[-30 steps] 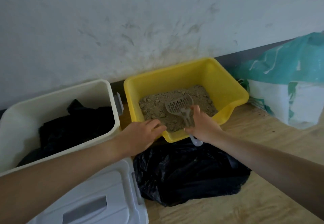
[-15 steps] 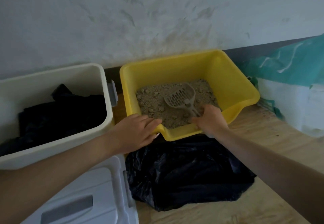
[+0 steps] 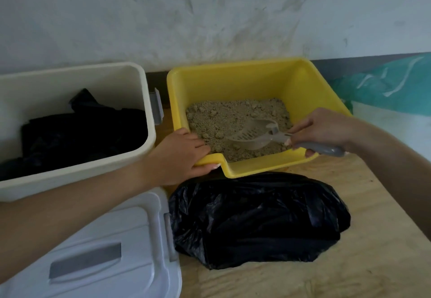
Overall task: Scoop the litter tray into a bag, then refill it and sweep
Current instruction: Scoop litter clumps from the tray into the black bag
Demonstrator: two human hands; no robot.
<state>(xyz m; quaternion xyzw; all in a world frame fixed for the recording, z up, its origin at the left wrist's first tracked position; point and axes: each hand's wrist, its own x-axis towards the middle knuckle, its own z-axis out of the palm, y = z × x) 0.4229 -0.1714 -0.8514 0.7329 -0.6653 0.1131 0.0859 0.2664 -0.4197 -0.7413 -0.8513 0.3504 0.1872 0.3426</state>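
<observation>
A yellow litter tray (image 3: 303, 83) stands against the wall, holding clumpy beige litter (image 3: 233, 115). My right hand (image 3: 324, 129) grips the grey handle of a slotted grey scoop (image 3: 254, 134), whose head lies on its side in the litter near the tray's front right. My left hand (image 3: 179, 155) holds the tray's front left rim, fingers inside and thumb under the lip. A black plastic bag (image 3: 256, 218) lies crumpled on the floor just in front of the tray.
A cream bin (image 3: 140, 87) with black plastic inside stands left of the tray. A white lid (image 3: 105, 251) with a grey handle lies at bottom left. A teal and white sack (image 3: 391, 101) stands at the right. The floor is plywood (image 3: 373, 262).
My right hand has moved right and now holds the scoop by its handle end, with the head turned sideways in the litter. My left hand has closed on the tray's rim.
</observation>
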